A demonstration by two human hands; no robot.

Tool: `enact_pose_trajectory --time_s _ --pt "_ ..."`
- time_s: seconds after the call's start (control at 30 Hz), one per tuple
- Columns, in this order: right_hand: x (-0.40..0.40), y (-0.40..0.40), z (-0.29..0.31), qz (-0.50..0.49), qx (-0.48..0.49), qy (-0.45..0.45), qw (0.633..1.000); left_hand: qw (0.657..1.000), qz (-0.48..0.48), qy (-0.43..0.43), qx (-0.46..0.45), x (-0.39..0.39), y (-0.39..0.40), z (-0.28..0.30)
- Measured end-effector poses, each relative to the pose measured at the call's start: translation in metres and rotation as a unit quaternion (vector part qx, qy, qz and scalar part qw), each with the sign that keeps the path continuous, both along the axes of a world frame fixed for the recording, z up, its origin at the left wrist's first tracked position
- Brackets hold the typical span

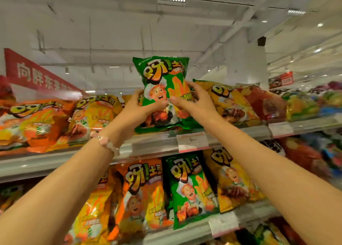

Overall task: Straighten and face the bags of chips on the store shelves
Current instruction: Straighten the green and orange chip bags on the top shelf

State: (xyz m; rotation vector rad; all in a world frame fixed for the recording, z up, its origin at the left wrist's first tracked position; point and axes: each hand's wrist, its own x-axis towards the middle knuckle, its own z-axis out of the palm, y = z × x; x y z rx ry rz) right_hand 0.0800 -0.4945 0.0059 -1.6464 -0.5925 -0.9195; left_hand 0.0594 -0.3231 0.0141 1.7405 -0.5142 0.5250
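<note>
A green chip bag [162,74] stands upright on the top shelf [157,143], front facing me. My left hand [140,108] grips its lower left side and my right hand [192,102] grips its lower right side, thumbs nearly meeting on the front. Orange bags [35,122] and yellow bags [94,113] lean back to its left. A yellow bag [227,100] and a red bag [264,104] lie tilted to its right. On the shelf below stand an orange bag [142,194], another green bag [190,191] and a yellow bag [235,178].
Price tags [192,142] hang on the shelf rails. A red banner [33,70] hangs at the upper left. More snack bags [314,102] stretch off to the right, blurred. A bead bracelet [109,143] circles my left wrist.
</note>
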Motion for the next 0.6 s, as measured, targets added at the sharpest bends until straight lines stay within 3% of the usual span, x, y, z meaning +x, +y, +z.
enact_pose_trajectory --time_s 0.23,0.33,0.43,0.6 --pt "0.018 -0.058 0.008 0.065 -0.062 0.041 0.995 0.999 -0.024 0.013 -0.046 0.01 -0.033 -0.002" --pt "0.041 -0.105 0.014 -0.087 -0.025 0.025 0.996 0.999 -0.011 0.012 -0.042 0.012 -0.04 -0.003" --pt "0.061 -0.154 0.011 -0.295 -0.124 0.072 0.945 0.998 0.008 0.004 -0.062 0.011 -0.046 -0.003" --pt "0.079 -0.181 0.003 -0.23 -0.171 0.195 0.938 0.998 0.032 -0.005 -0.05 0.012 -0.056 -0.005"
